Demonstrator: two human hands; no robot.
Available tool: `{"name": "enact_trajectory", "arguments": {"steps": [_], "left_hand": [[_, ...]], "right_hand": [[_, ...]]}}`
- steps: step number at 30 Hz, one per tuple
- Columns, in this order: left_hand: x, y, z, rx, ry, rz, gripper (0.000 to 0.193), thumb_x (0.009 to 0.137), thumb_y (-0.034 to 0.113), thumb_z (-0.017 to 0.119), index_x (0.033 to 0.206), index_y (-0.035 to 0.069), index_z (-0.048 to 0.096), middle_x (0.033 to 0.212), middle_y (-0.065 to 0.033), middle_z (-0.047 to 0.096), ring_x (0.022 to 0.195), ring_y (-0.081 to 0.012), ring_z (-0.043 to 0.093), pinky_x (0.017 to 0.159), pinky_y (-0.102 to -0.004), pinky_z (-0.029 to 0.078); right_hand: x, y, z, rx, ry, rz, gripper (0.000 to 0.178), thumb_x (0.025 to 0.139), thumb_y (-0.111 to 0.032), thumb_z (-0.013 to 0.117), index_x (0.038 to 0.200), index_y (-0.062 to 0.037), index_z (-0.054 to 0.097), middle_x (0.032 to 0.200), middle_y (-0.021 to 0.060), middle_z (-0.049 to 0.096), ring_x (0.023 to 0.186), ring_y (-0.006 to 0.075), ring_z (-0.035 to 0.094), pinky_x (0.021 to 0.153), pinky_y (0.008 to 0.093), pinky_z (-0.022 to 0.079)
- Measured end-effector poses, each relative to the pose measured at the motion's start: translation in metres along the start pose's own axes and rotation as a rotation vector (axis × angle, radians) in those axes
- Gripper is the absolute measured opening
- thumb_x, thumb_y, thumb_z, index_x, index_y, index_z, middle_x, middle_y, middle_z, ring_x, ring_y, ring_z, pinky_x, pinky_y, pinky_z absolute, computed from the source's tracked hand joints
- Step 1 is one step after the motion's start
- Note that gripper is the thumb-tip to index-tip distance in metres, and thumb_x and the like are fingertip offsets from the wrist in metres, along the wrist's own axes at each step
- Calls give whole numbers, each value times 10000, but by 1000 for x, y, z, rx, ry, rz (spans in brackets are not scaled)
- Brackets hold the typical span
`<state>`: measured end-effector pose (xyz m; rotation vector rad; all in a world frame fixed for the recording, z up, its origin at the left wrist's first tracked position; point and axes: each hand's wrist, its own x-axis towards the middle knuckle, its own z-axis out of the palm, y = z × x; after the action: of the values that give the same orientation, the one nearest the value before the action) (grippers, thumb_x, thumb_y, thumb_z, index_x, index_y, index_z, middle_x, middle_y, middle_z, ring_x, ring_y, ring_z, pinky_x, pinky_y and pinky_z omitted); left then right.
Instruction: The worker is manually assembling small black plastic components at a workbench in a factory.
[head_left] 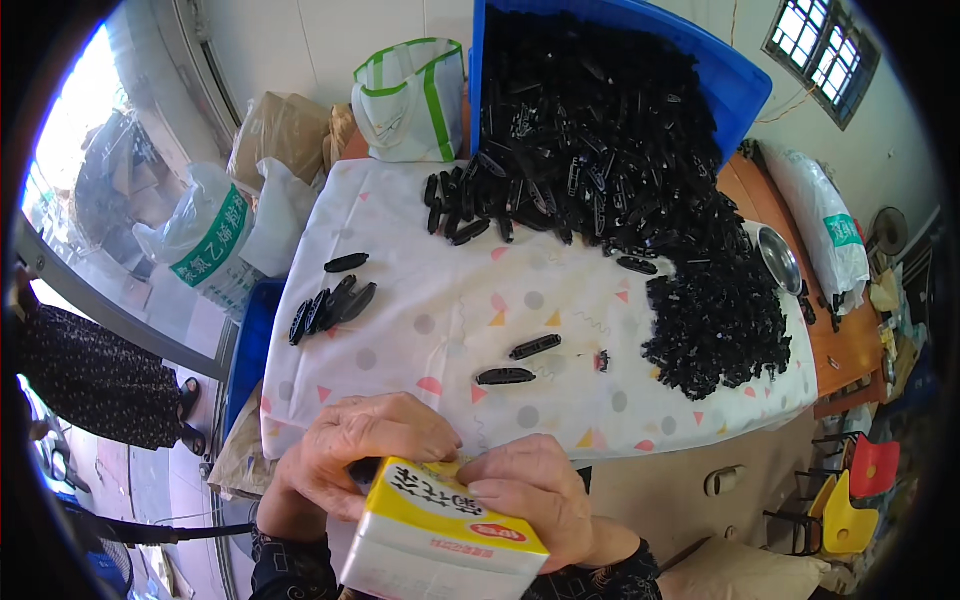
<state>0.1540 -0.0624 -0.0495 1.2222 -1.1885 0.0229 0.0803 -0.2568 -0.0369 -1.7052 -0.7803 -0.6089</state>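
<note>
Close to me, below the table's front edge, both hands grip a yellow and white drink carton (450, 545). My left hand (375, 440) curls over its top left corner. On the right side, my right hand (535, 490) presses with the thumb and bent fingers along the upper edge. The fingertips of both hands meet near the carton's top, and what they do there is partly hidden. Just beyond my hands, two long black plastic parts (505, 376) lie on the patterned tablecloth (400, 370). A small dark piece (601, 361) lies to their right.
A tipped blue bin (745, 95) spills black parts over the table's back. Smaller black pieces (715, 330) are heaped at right near a metal bowl (779, 260). Several black parts (335, 305) lie at left. A white-green bag (412, 105) stands behind. Someone in dark patterned clothing (95, 375) stands left.
</note>
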Motion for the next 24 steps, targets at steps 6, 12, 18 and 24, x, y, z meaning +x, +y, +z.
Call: {"name": "enact_trajectory", "arguments": {"steps": [6,12,18,24], "left_hand": [[5,11,-3,-26,-31,23,418,797,233,714,1061,-54,563,933,-212,628,830,-348,640,715,-414,521],[10,13,-5,-8,-67,27,369,799,203,718,1040,-28,560,903,-197,638,806,-338,646,690,-397,527],[10,15,-4,22,-89,31,384,810,244,711,1042,-13,547,903,-192,641,819,-331,645,701,-395,526],[10,17,-4,38,-115,29,397,820,266,700,1060,-4,537,923,-189,640,839,-328,639,725,-392,518]], "right_hand": [[-3,-7,10,-11,27,-49,450,677,-153,794,1047,-29,568,996,113,562,838,249,607,695,343,452],[-5,-9,13,-25,59,-97,365,701,-134,767,1006,-20,600,995,117,589,852,252,615,699,351,450],[-5,-10,11,-50,64,-119,332,712,-111,745,997,-20,601,953,120,626,842,246,619,686,353,451],[-5,-10,12,-55,79,-130,299,716,-109,730,975,-20,608,936,124,643,808,244,627,671,354,447]]}}
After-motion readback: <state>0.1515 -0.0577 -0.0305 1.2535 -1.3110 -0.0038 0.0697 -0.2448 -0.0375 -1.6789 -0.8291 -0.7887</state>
